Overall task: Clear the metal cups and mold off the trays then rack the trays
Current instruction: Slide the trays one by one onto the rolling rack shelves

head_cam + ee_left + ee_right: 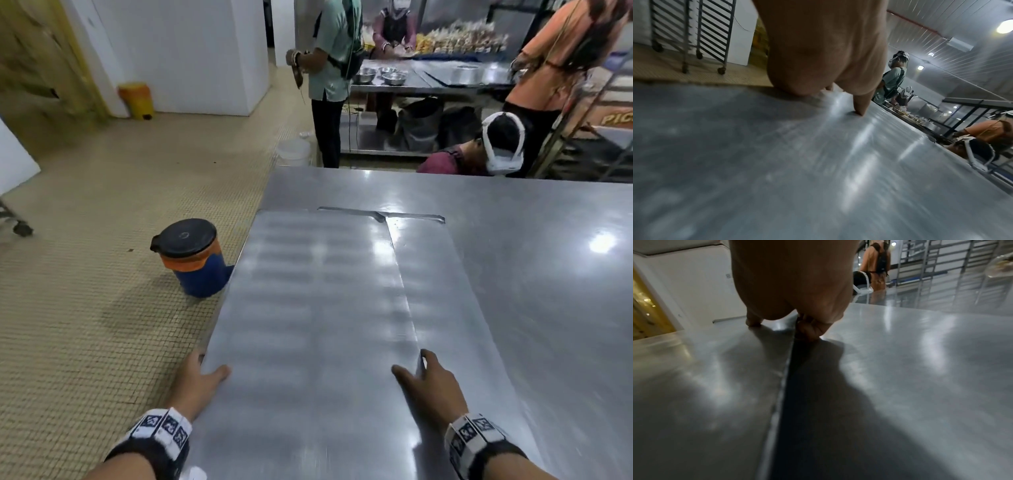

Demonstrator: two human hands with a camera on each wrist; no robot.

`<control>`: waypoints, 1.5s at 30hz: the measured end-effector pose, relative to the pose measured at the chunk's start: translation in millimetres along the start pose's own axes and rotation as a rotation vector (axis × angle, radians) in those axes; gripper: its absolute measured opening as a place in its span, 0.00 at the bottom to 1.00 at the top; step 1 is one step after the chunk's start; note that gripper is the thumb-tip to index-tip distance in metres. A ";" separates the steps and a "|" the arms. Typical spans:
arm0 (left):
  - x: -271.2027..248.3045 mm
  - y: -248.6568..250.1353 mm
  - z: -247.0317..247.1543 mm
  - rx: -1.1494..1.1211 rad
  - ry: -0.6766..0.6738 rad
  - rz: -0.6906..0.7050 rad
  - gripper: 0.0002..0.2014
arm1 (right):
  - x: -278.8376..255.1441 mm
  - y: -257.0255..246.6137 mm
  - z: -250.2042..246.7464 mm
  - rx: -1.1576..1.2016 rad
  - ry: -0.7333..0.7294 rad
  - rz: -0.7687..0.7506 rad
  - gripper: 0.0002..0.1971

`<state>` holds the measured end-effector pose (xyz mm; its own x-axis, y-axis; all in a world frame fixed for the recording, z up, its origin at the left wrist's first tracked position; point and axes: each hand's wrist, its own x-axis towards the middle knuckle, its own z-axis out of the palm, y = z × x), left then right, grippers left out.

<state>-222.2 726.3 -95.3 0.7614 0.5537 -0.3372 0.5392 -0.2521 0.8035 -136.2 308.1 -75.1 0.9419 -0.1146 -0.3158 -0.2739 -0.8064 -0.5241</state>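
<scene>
Presently, item one: top tray [308,308], a flat bare metal sheet filling the lower centre of the head view, long axis running from the bottom edge up toward mid-frame. No metal cups and no mold show on it. Judged: the clearing step looks done and the lift for racking is in hand.

Item two: second tray [445,291], lying under the first and offset to the right, so a strip of it shows along the top tray's right edge; its far lip peeks out at mid-frame. Both sit on the steel table [548,240], at its left side.

Item three: left hand [200,380], lower left, clamped on the near left edge of the top tray, thumb on top, fingers hidden beneath.

Item four: right hand [431,383], lower right, clamped on the tray's near right edge, thumb on the sheet and fingers curled round the rim; the right wrist view shows those fingers [809,331] tucked against the edge.

Relation governing the coming move: both grips sit at the near end of the long sides, so most of the tray extends away from the hands, up-frame. Judged: the far end will tend to droop or drag on the sheet below.

Item five: wheeled tray racks [688,32], upper left of the left wrist view, slots apparently vacant.

Containers: lidded blue and orange bin [191,257] on the floor, left of the table, contents hidden; steel bowls [383,75] on a far table, contents not discernible.
</scene>
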 end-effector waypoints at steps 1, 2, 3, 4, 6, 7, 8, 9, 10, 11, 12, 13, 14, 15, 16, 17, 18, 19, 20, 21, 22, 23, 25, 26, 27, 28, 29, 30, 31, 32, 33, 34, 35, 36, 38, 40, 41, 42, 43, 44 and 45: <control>5.4 -2.2 1.5 -0.014 0.000 0.013 0.31 | -3.3 -0.4 -0.3 0.001 0.013 0.003 0.40; 11.2 -5.2 2.4 -0.026 0.001 0.013 0.37 | -6.4 -0.2 -1.9 0.007 0.024 0.001 0.39; 17.8 -9.0 4.3 -0.040 -0.004 0.004 0.41 | -7.0 0.9 -4.3 0.004 0.032 0.007 0.38; 24.8 -13.7 6.6 -0.048 -0.018 0.001 0.43 | -7.7 0.9 -9.3 0.005 0.038 0.012 0.37; 28.5 -6.4 15.0 -0.048 -0.025 0.016 0.39 | -3.7 1.6 -22.4 0.007 0.052 0.014 0.37; 28.2 1.7 21.6 -0.054 -0.026 0.035 0.37 | -0.1 3.5 -30.0 0.006 0.058 0.011 0.37; 29.0 9.7 29.2 -0.059 -0.032 0.055 0.36 | 4.5 6.5 -38.4 0.008 0.065 0.008 0.37; 26.8 21.2 38.2 -0.069 -0.046 0.069 0.36 | 10.2 11.5 -47.2 0.007 0.073 0.010 0.38; 25.2 31.0 48.7 -0.094 -0.061 0.077 0.35 | 15.2 17.2 -56.1 0.003 0.081 0.013 0.40; 24.1 39.1 60.8 -0.118 -0.074 0.074 0.32 | 20.3 23.7 -65.9 -0.002 0.090 0.020 0.41; 22.9 46.6 73.7 -0.137 -0.085 0.077 0.31 | 24.7 30.7 -75.9 -0.009 0.100 0.025 0.39; 21.2 55.2 86.2 -0.143 -0.087 0.085 0.31 | 29.2 38.8 -84.4 -0.016 0.105 0.035 0.37; 21.5 60.8 98.9 -0.137 -0.092 0.091 0.34 | 33.3 47.6 -92.3 -0.016 0.104 0.041 0.35; 23.4 64.4 111.5 -0.115 -0.104 0.090 0.37 | 37.6 56.9 -98.7 -0.018 0.102 0.048 0.34; 23.7 68.0 123.1 -0.082 -0.123 0.087 0.38 | 43.3 68.0 -103.2 -0.029 0.096 0.053 0.33; 22.2 72.3 133.6 -0.032 -0.136 0.084 0.37 | 49.3 79.7 -105.8 -0.048 0.079 0.058 0.32; 21.3 74.1 143.7 0.029 -0.136 0.080 0.37 | 54.6 91.1 -107.6 -0.072 0.051 0.059 0.29; 18.9 76.1 151.6 0.104 -0.120 0.075 0.38 | 60.3 101.5 -108.5 -0.097 0.022 0.057 0.25; 15.6 78.0 157.9 0.194 -0.107 0.073 0.40 | 65.0 109.2 -109.0 -0.119 0.000 0.059 0.23; 11.0 80.1 162.2 0.295 -0.095 0.077 0.40 | 68.3 114.6 -109.6 -0.141 -0.012 0.064 0.22; 7.4 81.7 164.7 0.392 -0.082 0.082 0.38 | 70.6 117.9 -110.2 -0.152 -0.019 0.070 0.23; 4.5 83.2 165.2 0.457 -0.066 0.080 0.35 | 73.3 120.7 -110.3 -0.159 -0.022 0.074 0.23; -1.4 89.4 164.9 0.478 -0.038 0.083 0.28 | 77.1 124.3 -111.8 -0.196 -0.039 0.073 0.24; -2.9 91.2 163.4 0.463 -0.022 0.088 0.25 | 79.1 125.1 -112.2 -0.225 -0.050 0.054 0.23; -4.7 92.7 161.6 0.448 -0.004 0.086 0.22 | 81.1 124.9 -112.9 -0.240 -0.058 0.026 0.22; -5.7 92.4 160.4 0.430 0.014 0.074 0.19 | 83.6 124.8 -113.5 -0.239 -0.062 -0.004 0.20; -8.0 93.8 159.2 0.403 0.027 0.065 0.16 | 86.4 125.0 -113.5 -0.225 -0.065 -0.034 0.19; -10.1 94.3 159.4 0.372 0.032 0.055 0.14 | 88.7 125.6 -113.8 -0.212 -0.066 -0.050 0.19; -12.7 95.0 160.5 0.350 0.033 0.046 0.13 | 91.5 127.1 -114.1 -0.200 -0.064 -0.056 0.19; -16.3 95.6 162.6 0.337 0.035 0.045 0.11 | 95.0 129.3 -114.3 -0.192 -0.059 -0.054 0.18; -21.8 96.9 165.5 0.327 0.042 0.048 0.10 | 98.2 131.4 -115.5 -0.183 -0.060 -0.053 0.18; -27.8 97.6 168.8 0.312 0.047 0.052 0.08 | 101.4 133.0 -117.1 -0.173 -0.065 -0.049 0.17; -33.2 96.8 171.6 0.300 0.052 0.057 0.07 | 105.7 134.2 -118.5 -0.162 -0.072 -0.045 0.16; -37.9 95.6 174.2 0.292 0.055 0.061 0.07 | 110.4 135.4 -120.3 -0.154 -0.087 -0.037 0.15; -46.6 95.4 177.3 0.258 0.056 0.062 0.06 | 118.9 136.4 -122.6 -0.145 -0.126 -0.016 0.14; -53.4 96.1 176.7 0.214 0.065 0.060 0.06 | 126.4 136.9 -123.2 -0.167 -0.162 0.003 0.15; -56.0 96.3 175.5 0.192 0.073 0.064 0.05 | 129.5 136.3 -123.0 -0.184 -0.176 0.005 0.15; -59.1 95.4 174.7 0.173 0.079 0.063 0.05 | 131.6 135.4 -123.5 -0.199 -0.188 0.003 0.16; -62.4 94.3 174.4 0.154 0.082 0.067 0.04 | 133.5 134.5 -124.9 -0.211 -0.197 -0.003 0.16; -66.0 92.8 174.4 0.156 0.083 0.066 0.04 | 135.5 133.6 -126.0 -0.222 -0.204 -0.013 0.16; -67.4 89.7 174.9 0.164 0.079 0.067 0.05 | 137.7 133.4 -126.8 -0.233 -0.211 -0.026 0.16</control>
<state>-162.2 527.6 -86.2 0.7704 0.5903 -0.2408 0.5447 -0.4132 0.7298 -18.3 111.1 -88.2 0.8803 0.0113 -0.4743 -0.1748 -0.9216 -0.3464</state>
